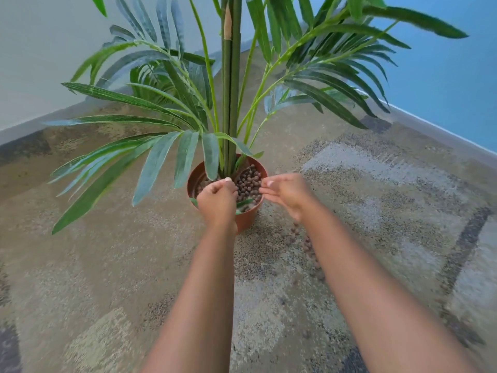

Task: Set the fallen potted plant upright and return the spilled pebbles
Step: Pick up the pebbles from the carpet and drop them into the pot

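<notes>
The palm-like plant point(231, 98) stands upright in its terracotta pot point(248, 219) on the carpet. Brown round pebbles point(248, 181) fill the pot around the green stems. My left hand point(216, 200) hovers over the pot's near-left rim with its fingers curled; whether it holds pebbles is hidden. Over the pot's right rim, my right hand point(285, 192) is cupped with its fingers together, palm turned toward the pot. Several spilled pebbles point(309, 251) lie on the carpet to the right of the pot, partly hidden by my right forearm.
The patterned carpet point(107, 265) stretches all around the pot. A white wall point(40, 63) runs behind on the left and a blue wall point(443, 76) on the right, meeting in a corner behind the plant. Long fronds point(113, 168) overhang the floor to the left.
</notes>
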### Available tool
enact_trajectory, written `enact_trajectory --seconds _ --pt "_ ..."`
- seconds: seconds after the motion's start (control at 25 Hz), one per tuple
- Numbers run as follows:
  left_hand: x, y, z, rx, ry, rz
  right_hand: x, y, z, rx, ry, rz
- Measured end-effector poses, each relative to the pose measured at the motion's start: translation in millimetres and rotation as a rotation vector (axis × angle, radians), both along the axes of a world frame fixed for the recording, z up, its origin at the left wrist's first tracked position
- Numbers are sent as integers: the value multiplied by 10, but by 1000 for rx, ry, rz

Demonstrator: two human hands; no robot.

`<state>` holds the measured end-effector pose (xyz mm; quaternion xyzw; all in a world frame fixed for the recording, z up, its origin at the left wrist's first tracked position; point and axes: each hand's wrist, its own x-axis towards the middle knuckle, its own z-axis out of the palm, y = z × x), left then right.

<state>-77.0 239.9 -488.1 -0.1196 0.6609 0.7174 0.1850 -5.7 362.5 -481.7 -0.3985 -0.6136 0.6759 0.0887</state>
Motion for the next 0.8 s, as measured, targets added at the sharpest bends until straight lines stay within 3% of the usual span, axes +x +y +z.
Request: enact_trajectory --seconds 0.08,0.16,0.28,0.4,0.52,0.6,0.8 --pt "293 138 -92 -90 124 -27 458 180 -81 -128 111 -141" --pt "645 277 -291 -162 221 -224 936 316 -289 -169 127 -302" --pt "1113 281 -760 -360 300 -606 1563 301 -773 -116 -72 -468" --pt "1276 171 -1177 -523 298 -739 1932 101 -1226 73 -308 -405" --pt "1354 162 -1346 -606 314 -882 2050 -76 -1465 411 -474 -222" --pt "1426 212 -1419 -633 404 -968 2045 -161 -1498 558 -489 -152" --pt "1525 424 -1523 -704 613 -1082 1983 -107 -1502 664 -464 -92"
